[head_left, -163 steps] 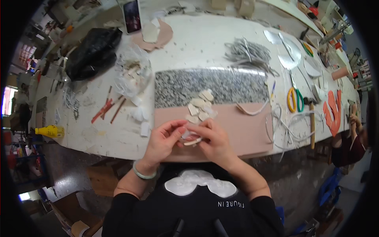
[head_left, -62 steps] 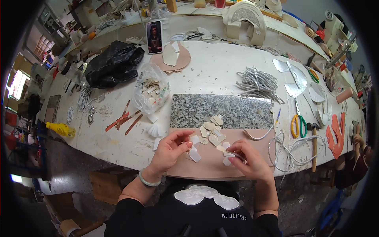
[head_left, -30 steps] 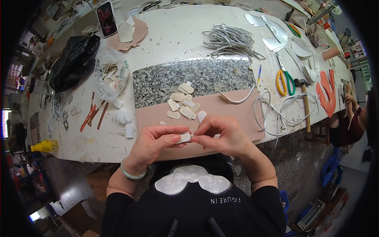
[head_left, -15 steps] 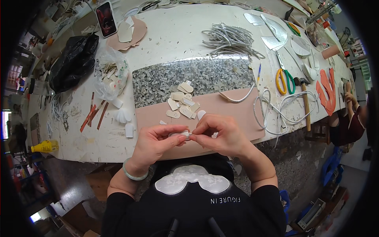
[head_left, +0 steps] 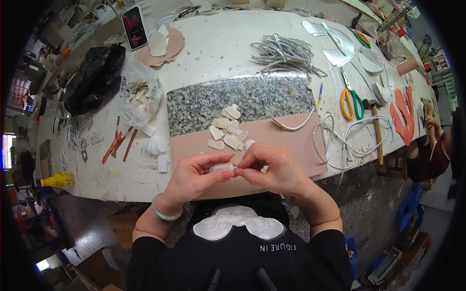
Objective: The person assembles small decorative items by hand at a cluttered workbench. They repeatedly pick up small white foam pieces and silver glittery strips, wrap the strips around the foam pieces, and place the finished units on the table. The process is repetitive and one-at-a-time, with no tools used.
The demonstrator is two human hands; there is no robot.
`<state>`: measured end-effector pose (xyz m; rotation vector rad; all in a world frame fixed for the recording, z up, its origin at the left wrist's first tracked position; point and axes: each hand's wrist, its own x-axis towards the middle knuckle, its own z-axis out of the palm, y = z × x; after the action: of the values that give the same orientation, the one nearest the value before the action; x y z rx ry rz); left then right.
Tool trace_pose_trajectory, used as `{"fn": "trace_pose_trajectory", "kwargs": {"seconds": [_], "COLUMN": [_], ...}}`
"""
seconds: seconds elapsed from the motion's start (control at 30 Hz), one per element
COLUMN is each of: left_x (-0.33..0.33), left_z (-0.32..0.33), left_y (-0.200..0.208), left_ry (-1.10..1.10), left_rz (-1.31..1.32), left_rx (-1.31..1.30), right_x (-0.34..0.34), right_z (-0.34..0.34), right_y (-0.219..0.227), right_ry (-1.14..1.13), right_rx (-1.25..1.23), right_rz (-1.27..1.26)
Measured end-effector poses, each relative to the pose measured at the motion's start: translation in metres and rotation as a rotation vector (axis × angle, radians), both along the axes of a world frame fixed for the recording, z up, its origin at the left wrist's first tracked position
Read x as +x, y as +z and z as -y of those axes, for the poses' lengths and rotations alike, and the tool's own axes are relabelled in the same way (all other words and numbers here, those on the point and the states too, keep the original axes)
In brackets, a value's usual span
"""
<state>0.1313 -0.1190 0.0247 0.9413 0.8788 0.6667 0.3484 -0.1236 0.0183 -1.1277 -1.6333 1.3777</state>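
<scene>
Between the thumb and fingers of my left hand (head_left: 196, 175) is a small white tab (head_left: 222, 168) with a rounded end. The fingertips of my right hand (head_left: 267, 165) pinch together at the tab's right end; whether they grip its edge or a tiny bit on it is too small to tell. Both hands are just above the pink sheet (head_left: 194, 144), near the table's front edge. Beyond them lies a loose pile of cream tabs (head_left: 232, 141), partly on the pink sheet and partly on the speckled stone slab (head_left: 204, 104).
To the left are white pieces (head_left: 155, 145), reddish-brown strips (head_left: 129, 144), a clear plastic bag (head_left: 141, 99) and a black bag (head_left: 94, 77). On the right lie silver cord (head_left: 335, 145), scissors (head_left: 352, 102) and a hammer (head_left: 377, 131). Another person's arm (head_left: 432, 127) shows at far right.
The white tab now shows more of its face in my left hand. My right fingertips stay pinched at its end. The whole view has shifted slightly.
</scene>
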Motion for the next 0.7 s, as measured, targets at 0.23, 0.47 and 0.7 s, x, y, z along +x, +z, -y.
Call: {"fn": "trace_pose_trajectory", "kwargs": {"seconds": [0.23, 0.47, 0.7], "left_x": [-0.007, -0.026, -0.049], "left_z": [-0.039, -0.186, -0.254], "left_y": [0.006, -0.031, -0.088], "left_ry": [0.093, 0.507, 0.236], "left_rz": [-0.118, -0.150, -1.018], "left_rx": [0.088, 0.381, 0.670], "right_x": [0.015, 0.076, 0.075], "right_z": [-0.010, -0.022, -0.030], "right_y": [0.014, 0.010, -0.033], "right_ry": [-0.180, -0.506, -0.297], "right_rx": [0.053, 0.323, 0.535], "right_rz": [-0.051, 0.285, 0.741]}}
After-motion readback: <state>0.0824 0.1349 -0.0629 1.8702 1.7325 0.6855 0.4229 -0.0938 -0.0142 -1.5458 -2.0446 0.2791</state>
